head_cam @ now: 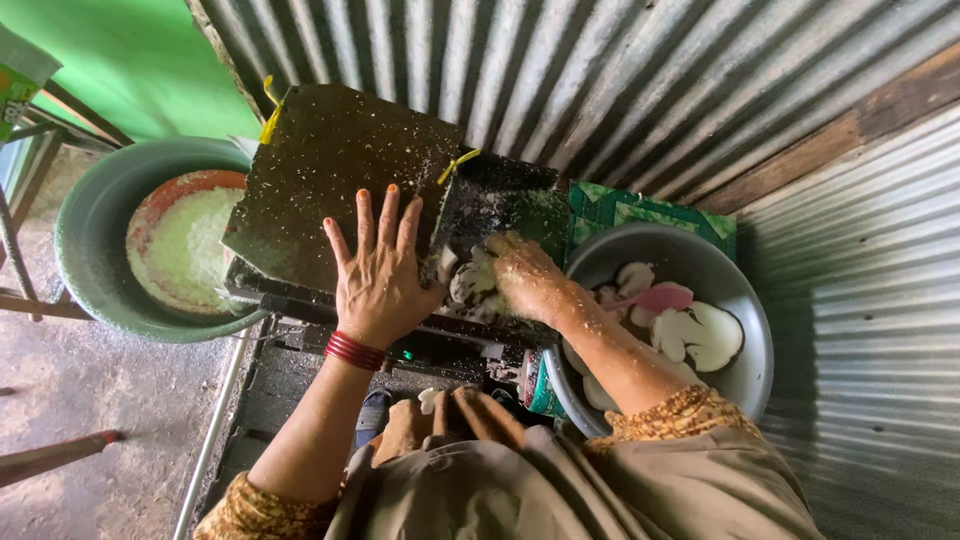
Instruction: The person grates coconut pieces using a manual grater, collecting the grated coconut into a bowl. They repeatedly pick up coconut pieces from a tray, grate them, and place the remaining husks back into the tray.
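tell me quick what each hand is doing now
left hand: open, flat on the grater lid
right hand: closed on a coconut piece at the chute

1. Left hand (pixel 378 272) flat, fingers spread, palm down on dark metal cover (pixel 330 180) of grating machine; red bangles (pixel 354 351) at wrist.
2. Right hand (pixel 522 275) flecked with white shreds, pressing coconut piece (pixel 470 283) into machine's opening beside the cover.
3. Steel bowl (pixel 735 290) at right holds more coconut pieces (pixel 700 335); one pink piece among them.
4. Green basin (pixel 85 250) at left holds grated white coconut (pixel 190 250).
5. Corrugated metal wall (pixel 600 80) behind.
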